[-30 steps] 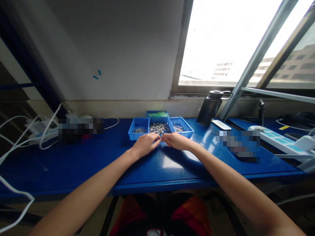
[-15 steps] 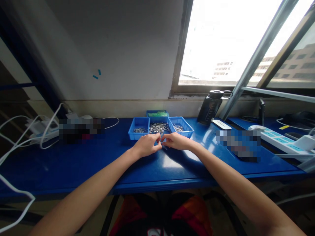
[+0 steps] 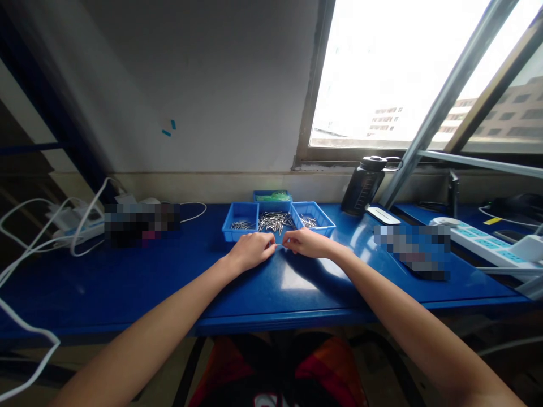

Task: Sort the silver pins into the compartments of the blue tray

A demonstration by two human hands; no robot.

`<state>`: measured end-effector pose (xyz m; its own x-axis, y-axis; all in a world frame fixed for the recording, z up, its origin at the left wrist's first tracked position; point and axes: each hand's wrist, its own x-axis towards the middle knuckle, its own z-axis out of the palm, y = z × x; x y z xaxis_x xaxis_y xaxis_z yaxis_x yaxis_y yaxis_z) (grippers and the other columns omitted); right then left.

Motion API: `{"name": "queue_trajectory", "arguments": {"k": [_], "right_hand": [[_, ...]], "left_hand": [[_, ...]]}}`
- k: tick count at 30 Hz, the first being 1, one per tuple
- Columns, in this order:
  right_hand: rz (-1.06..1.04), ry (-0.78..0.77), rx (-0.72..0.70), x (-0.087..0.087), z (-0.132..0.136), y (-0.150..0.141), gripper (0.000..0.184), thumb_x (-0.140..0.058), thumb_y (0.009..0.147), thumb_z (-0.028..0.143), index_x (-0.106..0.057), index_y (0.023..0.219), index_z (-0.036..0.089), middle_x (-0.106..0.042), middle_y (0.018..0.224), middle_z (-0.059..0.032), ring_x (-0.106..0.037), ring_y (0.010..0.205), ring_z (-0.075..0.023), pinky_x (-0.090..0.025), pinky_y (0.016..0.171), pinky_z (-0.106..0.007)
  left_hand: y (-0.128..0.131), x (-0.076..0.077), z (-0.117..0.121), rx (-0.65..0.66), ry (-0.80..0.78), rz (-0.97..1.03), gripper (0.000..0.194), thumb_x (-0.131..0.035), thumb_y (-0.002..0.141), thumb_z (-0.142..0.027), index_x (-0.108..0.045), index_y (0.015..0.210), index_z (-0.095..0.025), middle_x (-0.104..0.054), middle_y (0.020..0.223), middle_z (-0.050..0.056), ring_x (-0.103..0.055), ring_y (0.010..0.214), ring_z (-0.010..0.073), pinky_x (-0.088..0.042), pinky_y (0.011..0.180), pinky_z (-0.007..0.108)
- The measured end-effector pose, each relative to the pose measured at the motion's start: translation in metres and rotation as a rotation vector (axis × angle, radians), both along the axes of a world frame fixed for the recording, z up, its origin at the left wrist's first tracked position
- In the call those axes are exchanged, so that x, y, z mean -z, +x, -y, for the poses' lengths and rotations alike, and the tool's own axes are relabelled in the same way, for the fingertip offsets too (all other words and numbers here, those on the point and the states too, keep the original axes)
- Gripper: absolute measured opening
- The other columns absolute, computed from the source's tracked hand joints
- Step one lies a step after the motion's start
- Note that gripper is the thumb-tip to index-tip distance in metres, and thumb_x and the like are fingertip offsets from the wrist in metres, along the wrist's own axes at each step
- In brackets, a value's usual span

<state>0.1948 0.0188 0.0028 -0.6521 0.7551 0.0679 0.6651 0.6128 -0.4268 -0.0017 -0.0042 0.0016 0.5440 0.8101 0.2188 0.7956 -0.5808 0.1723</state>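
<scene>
The left hand (image 3: 254,250) is now keeping its thumb and finger closer together than half a second ago, when a gap was showing there; a thin piece (image 3: 279,245) is now going across from it to the right hand (image 3: 307,242); so both hands seem to be working on the same little thing, and each one looks to be pinching an end; the piece is too small for me to tell what it is; it is staying just in front of the metal heap (image 3: 275,220), near the table (image 3: 169,288).

The left bin (image 3: 232,234) is holding some thin, shiny bits (image 3: 241,225) on its floor; the right bin (image 3: 324,231) is holding shiny bits too, in a small pile; the big metal heap is lying between these two bins, and I cannot tell if a tray is sitting under it; the back bin (image 3: 258,192) is standing behind the heap and is holding something green (image 3: 274,196), maybe a bag; all three bins are blue.
</scene>
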Motion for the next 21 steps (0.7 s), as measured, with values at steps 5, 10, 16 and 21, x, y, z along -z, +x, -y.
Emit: {"name": "queue_trajectory", "arguments": {"k": [5,10,16,21], "right_hand": [[0.015,0.027,0.025,-0.0005,-0.0001,0.0015,0.015,-0.044,0.077,0.017,-0.058,0.083,0.016,-0.060,0.058,0.0010,-0.053,0.055,-0.0093,-0.035,0.053,-0.018],[0.047,0.043,0.033,-0.0001,-0.0007,0.0017,0.014,-0.047,0.074,0.016,-0.058,0.082,0.017,-0.060,0.062,0.0009,-0.051,0.055,-0.0091,-0.032,0.051,-0.018],[0.076,0.060,0.050,0.0008,-0.0004,0.0006,0.013,-0.049,0.072,0.017,-0.057,0.083,0.017,-0.058,0.063,0.0010,-0.048,0.055,-0.0090,-0.030,0.051,-0.019],[0.080,0.073,0.051,0.0009,-0.0009,0.0010,0.013,-0.049,0.073,0.018,-0.057,0.084,0.017,-0.059,0.066,0.0001,-0.049,0.056,-0.0092,-0.029,0.051,-0.018]], "left_hand": [[-0.0005,-0.0003,0.0001,-0.022,-0.013,-0.022,0.028,-0.038,0.083,-0.040,-0.059,0.087,-0.021,-0.063,0.078,0.004,-0.058,0.071,0.0183,-0.039,0.059,0.024],[0.0001,-0.0001,0.0007,-0.026,-0.010,-0.036,0.023,-0.041,0.081,-0.037,-0.057,0.086,-0.021,-0.063,0.076,0.004,-0.059,0.069,0.0186,-0.039,0.058,0.025],[0.0013,-0.0002,0.0013,-0.031,0.010,-0.038,0.020,-0.041,0.082,-0.035,-0.052,0.091,-0.020,-0.063,0.077,0.005,-0.060,0.069,0.0200,-0.040,0.059,0.026],[0.0019,-0.0004,0.0017,-0.024,0.042,-0.013,0.022,-0.037,0.085,-0.036,-0.049,0.095,-0.020,-0.063,0.081,0.005,-0.060,0.073,0.0205,-0.041,0.060,0.026]]}}
